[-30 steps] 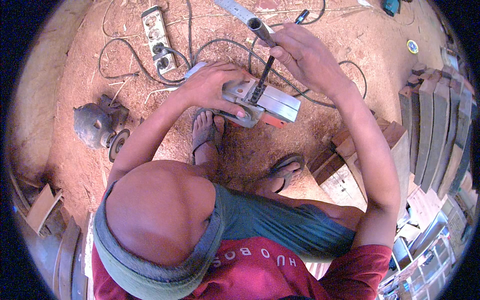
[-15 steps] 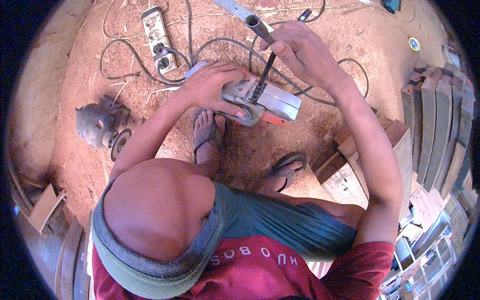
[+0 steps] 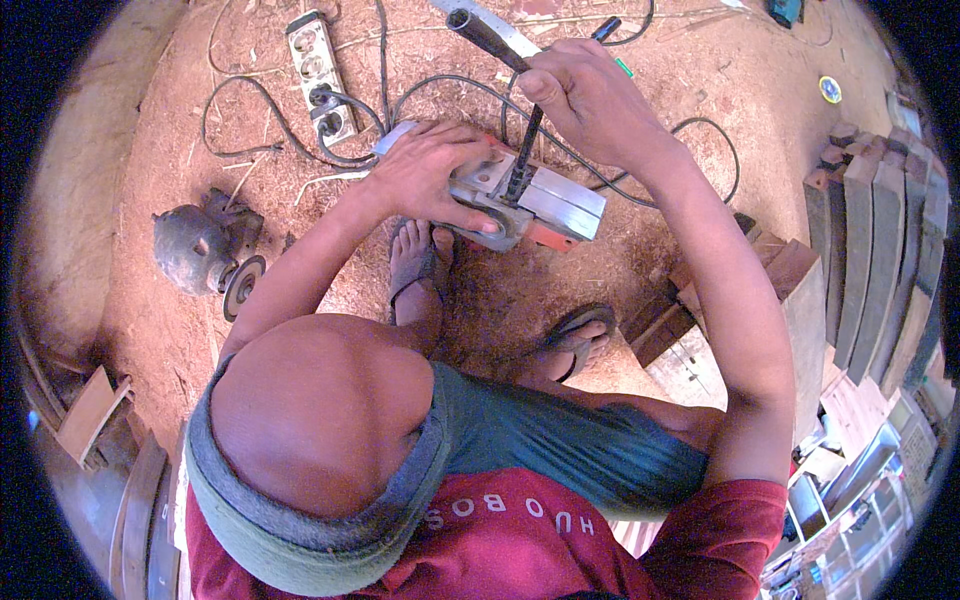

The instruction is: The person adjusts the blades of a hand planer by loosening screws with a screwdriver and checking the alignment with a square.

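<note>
A hand-held electric planer [image 3: 568, 200] lies on the ground with its bright metal sole facing up and a red-orange part along its near side. My left hand [image 3: 432, 172] is closed over its left end, thumb pressed on the metal near the front edge. A dark T-handled wrench [image 3: 524, 160] stands tilted on the planer's middle, its hollow crossbar sticking out to the upper left. Around the top of this wrench my right hand [image 3: 595, 98] is closed. The wrench's lower tip is down among the planer's metal parts, so what it meets is hidden.
A power strip [image 3: 318, 68] with plugs lies far left, its black cord [image 3: 450, 82] looping behind the planer. A dark motor with a disc [image 3: 195, 250] sits left of my forearm. Curved wooden pieces [image 3: 858, 260] are stacked at right. My sandalled feet are just below the planer.
The wrench's crossbar has swung, its hollow end going left and farther away. My right hand has shifted slightly left with it, while my left hand stays on the planer.
</note>
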